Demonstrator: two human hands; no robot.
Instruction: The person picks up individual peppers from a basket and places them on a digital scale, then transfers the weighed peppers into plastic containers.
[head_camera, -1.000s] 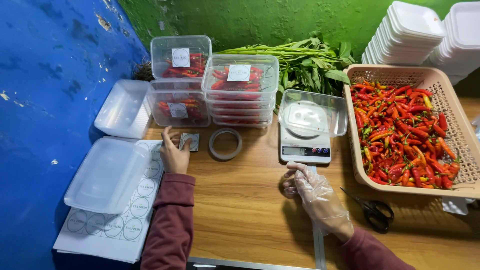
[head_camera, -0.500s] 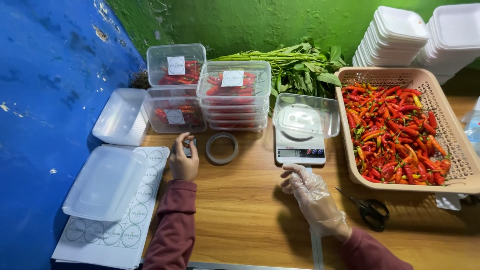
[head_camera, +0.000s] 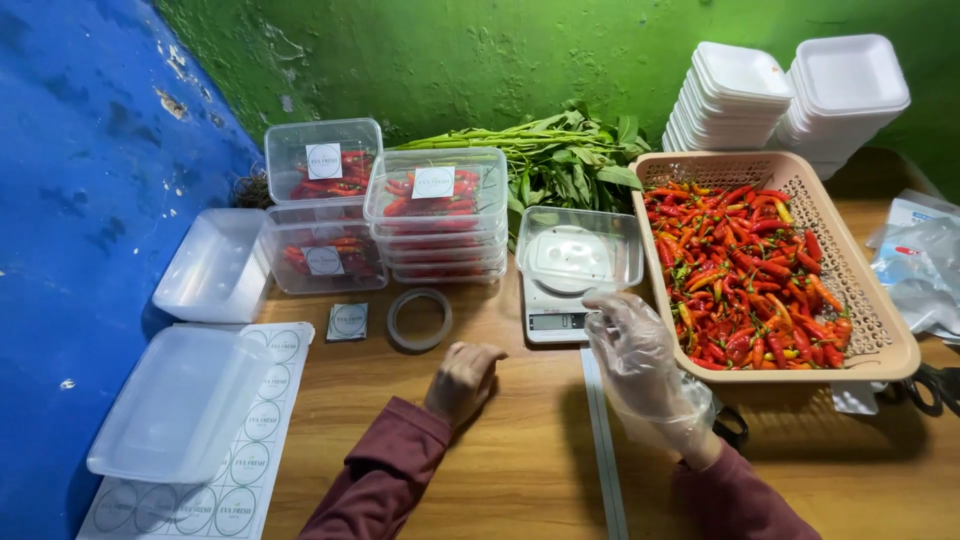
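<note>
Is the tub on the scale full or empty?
Empty: the clear tub on the scale shows only its bare bottom, no chillies inside.

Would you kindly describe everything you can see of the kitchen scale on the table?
The kitchen scale is a small white digital one, apparently plastic, standing flat on the wooden table between the stacked chilli boxes and the tan basket. A grey display strip faces the person. An empty clear plastic container sits on its platform, hiding the top. The gloved right hand hovers at its front right corner; contact cannot be confirmed.
</note>
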